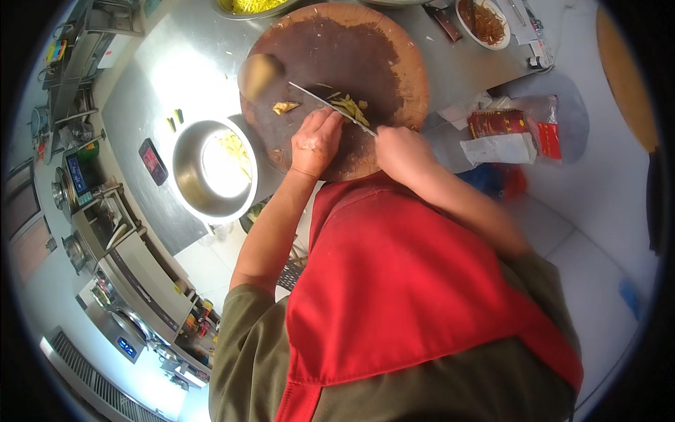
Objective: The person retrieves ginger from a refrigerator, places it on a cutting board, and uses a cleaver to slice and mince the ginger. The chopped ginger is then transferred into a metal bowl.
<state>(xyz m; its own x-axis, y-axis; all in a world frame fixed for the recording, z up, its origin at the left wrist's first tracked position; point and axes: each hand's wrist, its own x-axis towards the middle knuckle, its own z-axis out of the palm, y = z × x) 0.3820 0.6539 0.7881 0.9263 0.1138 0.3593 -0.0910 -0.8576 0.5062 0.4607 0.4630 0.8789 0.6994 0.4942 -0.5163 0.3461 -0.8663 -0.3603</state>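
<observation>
A round wooden chopping board (369, 45) lies before me, its middle dark and wet. My right hand (403, 153) grips the handle of a kitchen knife (316, 97), whose blade slants across the board, edge down. Bent fingers of my left hand (318, 141) rest close against the blade; what lies under them is hidden. Yellow-green vegetable strips (354, 108) are heaped on the blade's far side. Left of the blade sits a small yellowish vegetable piece (285, 107). A blurred yellow-brown patch (261, 78) shows at the board's left edge; I cannot tell what it is.
Left of the board, a metal basin (198, 192) contains pale yellow slices. A phone (153, 162) lies beside it on the steel table (126, 113). Yellow shreds fill a bowl (248, 15) at the back. Another knife (444, 24), a bowl of brown shreds (488, 25) and packages (498, 126) are on the right.
</observation>
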